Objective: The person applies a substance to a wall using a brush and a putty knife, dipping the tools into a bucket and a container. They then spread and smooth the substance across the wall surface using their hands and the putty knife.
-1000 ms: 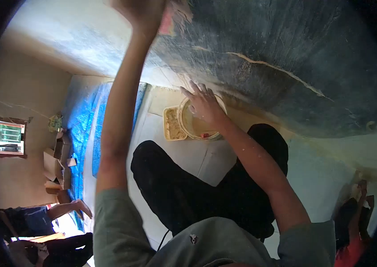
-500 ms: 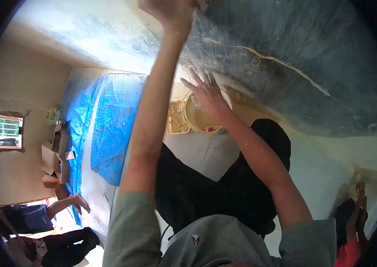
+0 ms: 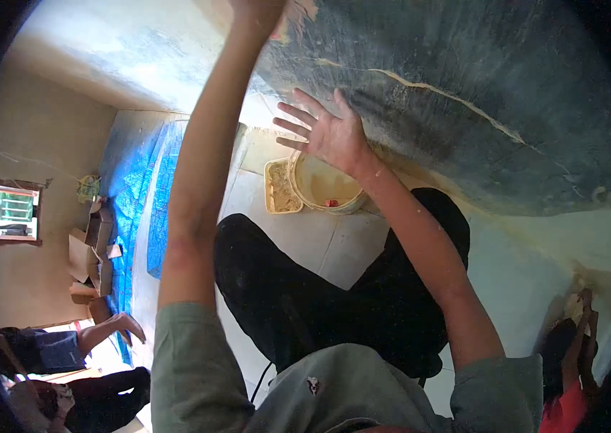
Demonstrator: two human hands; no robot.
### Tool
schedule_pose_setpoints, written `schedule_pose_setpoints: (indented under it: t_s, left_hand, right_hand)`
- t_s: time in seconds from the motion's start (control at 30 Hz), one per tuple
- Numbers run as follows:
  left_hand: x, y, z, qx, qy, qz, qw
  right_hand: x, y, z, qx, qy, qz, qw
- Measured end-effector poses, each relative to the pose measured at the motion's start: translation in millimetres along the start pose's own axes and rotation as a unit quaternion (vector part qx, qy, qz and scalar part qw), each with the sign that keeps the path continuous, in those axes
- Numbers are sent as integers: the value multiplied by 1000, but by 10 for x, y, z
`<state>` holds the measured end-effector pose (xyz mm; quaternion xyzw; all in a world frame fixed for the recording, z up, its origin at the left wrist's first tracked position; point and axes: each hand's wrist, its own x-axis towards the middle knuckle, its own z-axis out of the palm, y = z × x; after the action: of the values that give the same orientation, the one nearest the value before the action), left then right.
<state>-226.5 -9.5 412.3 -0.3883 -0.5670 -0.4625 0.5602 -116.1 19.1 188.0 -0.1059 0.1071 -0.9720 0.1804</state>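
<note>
My left hand (image 3: 259, 10) is raised against the upper edge of the view, near the wall; its fingers are cut off, so what it holds, if anything, is hidden. My right hand (image 3: 334, 141) is spread with palm toward me and nothing in it. It hovers above a round bucket (image 3: 354, 205) of cloudy yellowish liquid, with a small red item (image 3: 331, 203) at its near side. Beside the bucket stands a small tub (image 3: 284, 189) of tan, pasty material. A pale, jagged line (image 3: 457, 105) crosses the dark grey wall (image 3: 522, 65) ahead.
Blue sheeting (image 3: 128, 209) lies at the left beside cardboard boxes (image 3: 89, 252). A person's bare leg (image 3: 107, 332) shows at lower left. Another person, with a red sleeve (image 3: 564, 411), reaches toward the wall at lower right. My black-trousered knees are bent over the pale tiled floor (image 3: 320, 231).
My left arm has shifted left, taking that hand further out of view. My right hand has turned its palm toward me and moved slightly, fingers still spread.
</note>
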Motion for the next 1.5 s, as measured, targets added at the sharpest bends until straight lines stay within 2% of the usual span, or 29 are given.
schedule_pose_setpoints:
  t_s: [0.07,0.1,0.13,0.17,0.2,0.27,0.3,0.33,0.4,0.43,0.47,0.57,0.6,0.67,0.73,0.77,0.83,0.87,0.93,1.0,1.07,1.1,1.13,1.2,1.23,1.33,1.4,1.47,1.5]
  left_hand:
    - [-222,243,-99,5,-131,50,990]
    - [-222,222,-129,8,-131,65,989]
    - [-129,61,-135,76,-81,102,989]
    - [41,1,-199,122,-24,83,989]
    - [181,-16,-217,76,23,-10,997]
    - [396,-97,-280,121,88,-7,989]
    - [378,-75,-209,76,72,11,994]
    - [247,-41,-144,96,59,0,994]
    - [104,96,-129,107,-39,126,986]
    - [41,207,-121,67,-95,102,988]
    - [91,164,-112,66,-93,104,988]
    - [271,-68,-172,66,54,4,996]
    - [214,-73,-156,63,55,6,996]
    - [-14,-114,-71,103,13,14,995]
    - [-235,104,-113,64,-125,85,986]
    - [-164,14,-125,65,-114,102,986]
    - [-11,-144,-190,46,57,8,997]
    - [-14,-193,-175,45,60,20,997]
    - [-113,-201,-122,46,105,-38,993]
    - [-182,-9,-235,40,-67,2,997]
    - [40,-268,-334,64,-4,30,998]
    - [174,-287,-384,-16,71,-82,994]
    - [196,-458,-363,49,110,-90,989]
    - [7,-343,-361,78,3,-31,996]
    - [-54,-165,-374,38,-90,51,994]
    - [61,-266,-390,96,-46,56,993]
    - [292,-267,-372,27,104,-184,977]
    - [89,-347,-262,53,96,-80,991]
    - [0,-215,-300,65,7,-21,998]
  right_hand:
    - [-64,-40,109,13,-1,-8,1000]
    - [-81,-48,135,30,-14,-10,999]
    - [-98,-51,154,49,-27,-13,998]
    - [-115,-55,164,51,-26,-14,998]
    - [-122,-62,167,45,-22,-26,998]
    - [-137,-76,167,36,-20,-36,998]
    - [-146,-81,178,50,-17,-43,998]
    - [-137,-97,183,63,-15,-48,997]
    - [-154,-114,191,69,-18,-44,996]
    - [-159,-128,191,80,-17,-44,996]
    - [-160,-148,199,78,-19,-44,996]
    - [-185,-151,210,71,7,-46,996]
    - [-192,-156,212,69,10,-48,996]
    - [-177,-202,242,55,2,-53,997]
    - [-164,-184,249,55,39,-45,997]
    - [-148,-182,215,45,34,-43,998]
    - [-152,-193,250,27,44,-42,998]
    - [-146,-171,272,21,70,-41,997]
    - [-131,-119,249,9,66,-38,997]
    - [-116,-158,259,-8,66,-39,997]
    - [-115,-144,258,-20,77,-27,996]
    - [-89,-133,246,-27,77,-27,996]
    - [-76,-86,243,-24,72,-27,997]
    - [-51,-117,256,-52,112,-27,992]
    - [-37,-117,219,-51,99,-24,994]
    - [-7,-88,127,-79,92,-9,993]
    - [16,-44,166,-92,117,-11,989]
    - [61,-40,89,-259,160,33,952]
    - [72,-4,43,-321,180,51,929]
